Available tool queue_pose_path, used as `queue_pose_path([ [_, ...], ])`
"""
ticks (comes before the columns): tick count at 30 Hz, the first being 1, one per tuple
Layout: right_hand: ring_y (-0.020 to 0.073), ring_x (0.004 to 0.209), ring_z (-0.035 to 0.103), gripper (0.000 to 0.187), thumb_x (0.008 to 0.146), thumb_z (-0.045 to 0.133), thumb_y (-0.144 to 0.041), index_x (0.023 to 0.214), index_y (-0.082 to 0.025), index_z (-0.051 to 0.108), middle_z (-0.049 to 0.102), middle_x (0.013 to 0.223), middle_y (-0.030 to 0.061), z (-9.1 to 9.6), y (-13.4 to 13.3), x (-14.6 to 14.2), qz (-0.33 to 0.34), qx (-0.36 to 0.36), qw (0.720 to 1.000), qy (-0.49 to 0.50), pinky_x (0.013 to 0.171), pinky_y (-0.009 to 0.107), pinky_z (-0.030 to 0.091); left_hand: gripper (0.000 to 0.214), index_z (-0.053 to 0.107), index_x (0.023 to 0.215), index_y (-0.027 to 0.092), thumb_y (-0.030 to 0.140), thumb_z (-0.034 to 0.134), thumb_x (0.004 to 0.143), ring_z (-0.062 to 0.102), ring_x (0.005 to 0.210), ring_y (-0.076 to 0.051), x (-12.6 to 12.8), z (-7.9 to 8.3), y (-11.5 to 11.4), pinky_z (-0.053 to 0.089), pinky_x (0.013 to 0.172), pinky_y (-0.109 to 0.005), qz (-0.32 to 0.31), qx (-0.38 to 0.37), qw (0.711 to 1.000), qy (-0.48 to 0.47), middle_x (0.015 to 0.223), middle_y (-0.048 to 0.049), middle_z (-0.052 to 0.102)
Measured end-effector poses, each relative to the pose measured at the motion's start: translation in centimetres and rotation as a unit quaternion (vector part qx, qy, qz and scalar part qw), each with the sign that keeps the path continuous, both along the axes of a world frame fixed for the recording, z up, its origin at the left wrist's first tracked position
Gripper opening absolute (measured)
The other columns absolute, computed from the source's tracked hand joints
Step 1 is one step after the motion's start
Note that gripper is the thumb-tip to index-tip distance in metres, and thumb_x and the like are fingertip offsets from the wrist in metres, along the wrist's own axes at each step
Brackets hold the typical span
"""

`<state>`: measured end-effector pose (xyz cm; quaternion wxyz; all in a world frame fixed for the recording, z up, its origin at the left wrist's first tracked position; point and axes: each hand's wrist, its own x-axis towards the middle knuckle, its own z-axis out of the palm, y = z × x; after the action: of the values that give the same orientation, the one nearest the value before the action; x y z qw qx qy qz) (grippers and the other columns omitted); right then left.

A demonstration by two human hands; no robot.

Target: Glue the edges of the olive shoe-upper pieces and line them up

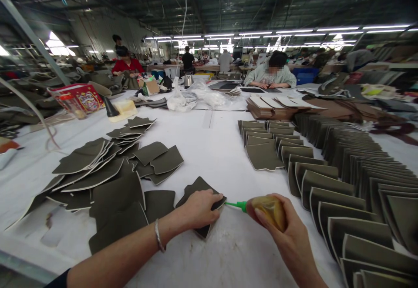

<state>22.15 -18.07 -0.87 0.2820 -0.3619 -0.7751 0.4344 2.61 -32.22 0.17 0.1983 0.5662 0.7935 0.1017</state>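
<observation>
My left hand (pixel 200 209) lies closed over a dark olive cut piece (pixel 196 189) on the white table, pressing it down by its right edge. My right hand (pixel 277 222) grips a small amber glue bottle (pixel 272 210). The bottle's green nozzle (pixel 235 205) points left and touches the edge of that piece beside my left fingers. A thin bracelet (pixel 159 236) sits on my left wrist.
Loose olive pieces (pixel 107 170) are heaped at the left. Overlapping rows of the same pieces (pixel 342 175) fill the right side. Tan stacks (pixel 277 105) lie further back. A seated person (pixel 270 75) works across the table, with others at far benches. A red printed bag (pixel 78 98) stands at far left.
</observation>
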Motion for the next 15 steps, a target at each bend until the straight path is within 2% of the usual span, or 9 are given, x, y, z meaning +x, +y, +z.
queue_pose_path([
  [3,0.0264,0.090,0.060,0.053,0.073,0.066,-0.060,0.110,-0.025,0.051,0.062,0.099,0.0023,-0.34,0.10,0.03,-0.008,0.007,1.000,-0.004,0.080,0.037,0.045,0.054,0.053,0.132,0.027,0.027,0.049,0.078,0.063,0.097,-0.027,-0.04,0.00,0.03,0.048,0.083,-0.035,-0.002,-0.002,1.000,-0.006,0.109,-0.0078,0.064],
  [8,0.0253,0.089,0.061,0.050,0.075,0.066,-0.058,0.110,-0.025,0.050,0.063,0.096,0.0015,-0.84,0.03,0.32,0.059,-0.056,0.997,0.003,0.080,0.035,0.046,0.053,0.052,0.133,0.028,0.029,0.048,0.080,0.064,0.093,-0.027,-0.11,0.01,0.03,0.048,0.081,-0.036,0.003,-0.008,1.000,-0.003,0.107,-0.0078,0.065],
  [12,0.0270,0.091,0.060,0.054,0.073,0.067,-0.059,0.111,-0.024,0.051,0.062,0.100,0.0024,-0.92,0.15,0.37,0.002,-0.025,1.000,0.003,0.082,0.037,0.044,0.051,0.052,0.132,0.027,0.030,0.046,0.082,0.063,0.098,-0.027,-0.20,-0.07,0.00,0.048,0.083,-0.036,-0.003,-0.001,1.000,-0.007,0.112,-0.0079,0.064],
  [15,0.0266,0.090,0.060,0.051,0.074,0.066,-0.058,0.109,-0.024,0.052,0.063,0.098,0.0018,-0.90,-0.69,0.47,0.028,-0.047,0.998,0.008,0.082,0.036,0.044,0.053,0.052,0.133,0.027,0.029,0.047,0.081,0.063,0.098,-0.027,-0.24,-0.09,-0.03,0.048,0.084,-0.035,-0.005,-0.009,1.000,-0.009,0.111,-0.0076,0.064],
])
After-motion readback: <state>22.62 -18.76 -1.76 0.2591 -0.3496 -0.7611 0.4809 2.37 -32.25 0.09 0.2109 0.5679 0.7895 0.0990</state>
